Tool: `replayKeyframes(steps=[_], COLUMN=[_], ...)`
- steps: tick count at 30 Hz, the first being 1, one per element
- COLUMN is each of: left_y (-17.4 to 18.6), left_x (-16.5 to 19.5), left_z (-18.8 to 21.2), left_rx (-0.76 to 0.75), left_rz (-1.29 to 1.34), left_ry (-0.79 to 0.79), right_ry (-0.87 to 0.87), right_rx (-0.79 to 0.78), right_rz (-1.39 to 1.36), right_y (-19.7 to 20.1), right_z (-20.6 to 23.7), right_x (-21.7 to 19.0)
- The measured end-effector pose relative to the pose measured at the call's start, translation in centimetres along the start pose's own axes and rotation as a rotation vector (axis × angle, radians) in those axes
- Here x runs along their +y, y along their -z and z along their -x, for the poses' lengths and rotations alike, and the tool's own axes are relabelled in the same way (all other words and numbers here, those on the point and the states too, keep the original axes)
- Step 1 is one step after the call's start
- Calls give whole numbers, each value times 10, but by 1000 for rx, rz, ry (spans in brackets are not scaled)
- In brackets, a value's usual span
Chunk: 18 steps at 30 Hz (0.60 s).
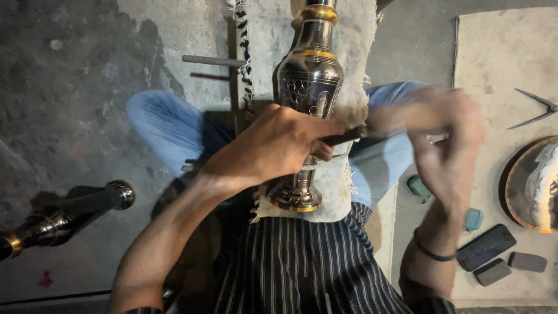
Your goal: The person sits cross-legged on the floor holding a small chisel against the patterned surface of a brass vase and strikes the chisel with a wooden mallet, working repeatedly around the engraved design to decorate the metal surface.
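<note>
Two hands: the left hand [273, 145] and the right hand [444, 142]. One engraved metal vase [307, 87] on one cloth [354, 35]. One thin tool [346, 137]. One dark brass-ringed stem [64, 218] at the floor's left edge. One iron rod [212, 60]. On the mat [500, 52] at right: one pair of dividers [537, 109], one round tray [532, 186], one phone [486, 247], two grey blocks [528, 261], two small teal pieces [417, 186].

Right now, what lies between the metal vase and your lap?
In the head view, a pale frayed cloth lies under the engraved metal vase, over the jeans; the left hand presses a dark tool onto the vase.
</note>
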<state>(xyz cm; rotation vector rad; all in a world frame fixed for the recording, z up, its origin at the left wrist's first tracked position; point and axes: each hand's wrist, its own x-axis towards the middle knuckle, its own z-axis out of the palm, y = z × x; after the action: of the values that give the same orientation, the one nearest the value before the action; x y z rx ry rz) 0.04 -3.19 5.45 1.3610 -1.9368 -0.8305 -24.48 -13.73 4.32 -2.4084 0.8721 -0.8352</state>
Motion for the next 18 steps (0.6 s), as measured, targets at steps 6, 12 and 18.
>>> replayKeyframes(steps=[6, 12, 18], left_y=[-7, -12, -14], left_x=[0, -1, 3], left_z=[4, 11, 16], left_rx=[28, 59, 182], left_rz=[0, -15, -23], left_ry=[27, 51, 85], right_ry=[-173, -374, -475], right_rx=[-109, -14, -12], right_rz=[-146, -575, -618], right_y=[6, 11, 23], right_z=[-6, -20, -44], right_x=[6, -10, -38])
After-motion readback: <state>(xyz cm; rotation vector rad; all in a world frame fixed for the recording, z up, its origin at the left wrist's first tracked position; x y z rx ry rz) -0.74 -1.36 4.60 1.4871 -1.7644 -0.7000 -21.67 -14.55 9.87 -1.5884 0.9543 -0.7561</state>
